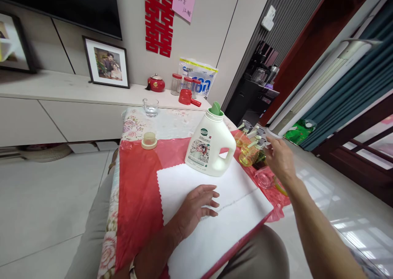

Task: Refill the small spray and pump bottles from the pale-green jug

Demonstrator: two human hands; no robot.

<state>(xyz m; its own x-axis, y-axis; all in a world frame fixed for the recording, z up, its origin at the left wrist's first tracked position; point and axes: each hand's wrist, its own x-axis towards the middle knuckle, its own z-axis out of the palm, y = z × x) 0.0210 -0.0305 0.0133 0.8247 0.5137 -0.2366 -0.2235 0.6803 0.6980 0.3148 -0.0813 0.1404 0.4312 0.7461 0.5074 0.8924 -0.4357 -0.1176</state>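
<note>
Left hand (194, 209) empty, fingers parted; right hand (281, 159) at spray bottles (246, 155), grip unclear. Bottles packed close: sideways pull could topple several.

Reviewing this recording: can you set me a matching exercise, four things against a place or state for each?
Things:
1. White jug
2. Right hand
3. Clear mug
4. Left hand

Places or states:
A. Over the white sheet
B. Partly filled with clear liquid
C. Upright, green spout showing
D. At the spray bottles

Pairs: 1-C, 2-D, 3-B, 4-A
</note>
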